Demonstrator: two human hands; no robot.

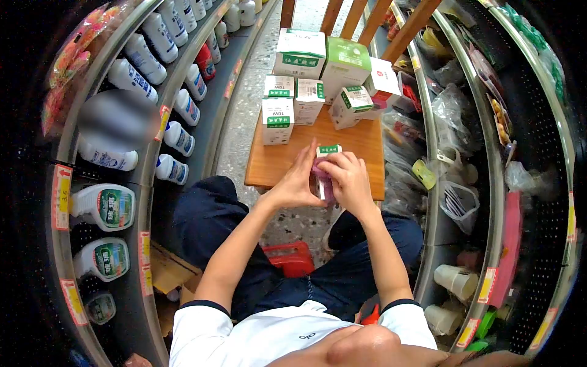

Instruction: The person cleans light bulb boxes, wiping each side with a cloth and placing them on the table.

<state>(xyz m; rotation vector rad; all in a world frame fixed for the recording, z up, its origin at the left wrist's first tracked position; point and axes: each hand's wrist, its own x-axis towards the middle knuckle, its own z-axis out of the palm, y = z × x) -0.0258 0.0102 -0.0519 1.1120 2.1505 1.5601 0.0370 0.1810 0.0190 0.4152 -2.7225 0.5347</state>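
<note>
My left hand (297, 180) grips the left side of a small white and green light-bulb box (329, 149), at the near edge of a wooden chair seat (257, 166). The fingers of my right hand (347, 181) are bent over a pink-purple cloth (329, 192), pressed against the box. Both hands cover much of the box and the cloth. Beyond them on the seat stand several similar boxes, among them a 10W box (277, 122) and a tilted box (351, 107).
Behind these are a large white box (299, 52) and a green box (346, 64), near the wooden chair slats (351, 19). Shelves with white bottles (142, 59) line the left. Bagged goods (452, 116) fill the right shelves. A red stool (288, 257) shows between my legs.
</note>
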